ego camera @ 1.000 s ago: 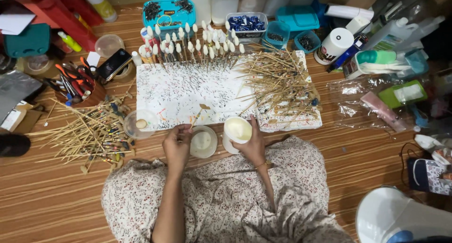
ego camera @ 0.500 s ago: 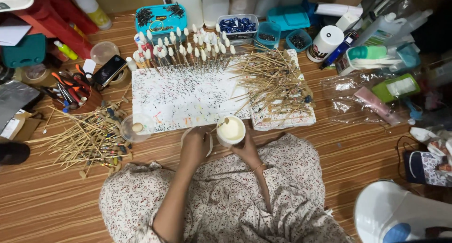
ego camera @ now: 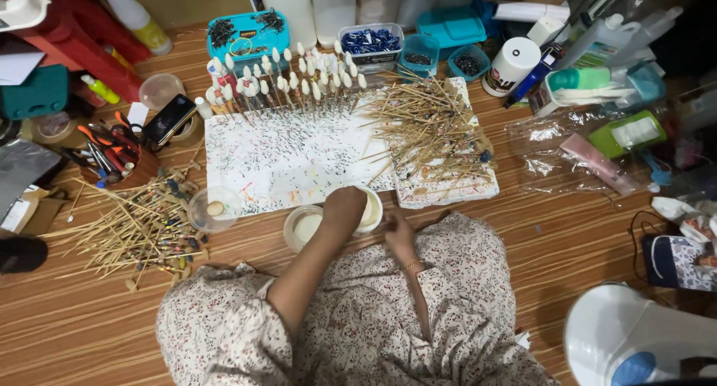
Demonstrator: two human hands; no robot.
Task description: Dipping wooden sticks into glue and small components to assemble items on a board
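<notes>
My left hand [ego camera: 346, 207] is curled over a white cup of white paint [ego camera: 371, 212] at the near edge of a speckled white foam board [ego camera: 291, 158]. It covers most of the cup, and what its fingers hold is hidden. My right hand [ego camera: 399, 235], with a bracelet at the wrist, rests just right of the cup with its fingertips against the cup's side. A clear cup of white paint [ego camera: 302, 226] stands directly left of my left hand. Skewers tipped with white beads [ego camera: 291, 79] stand upright along the board's far edge.
A heap of bare skewers [ego camera: 433, 124] lies on a second foam piece to the right. Another heap of skewers [ego camera: 134, 229] lies on the wooden floor to the left, beside a small clear cup [ego camera: 213, 208]. Boxes, bottles and tubs line the far side. A white fan [ego camera: 635, 334] stands near right.
My left hand held a bead-tipped skewer left of the cup; now it has moved right and covers the cup. The cup and my right hand sit lower, at the board's edge.
</notes>
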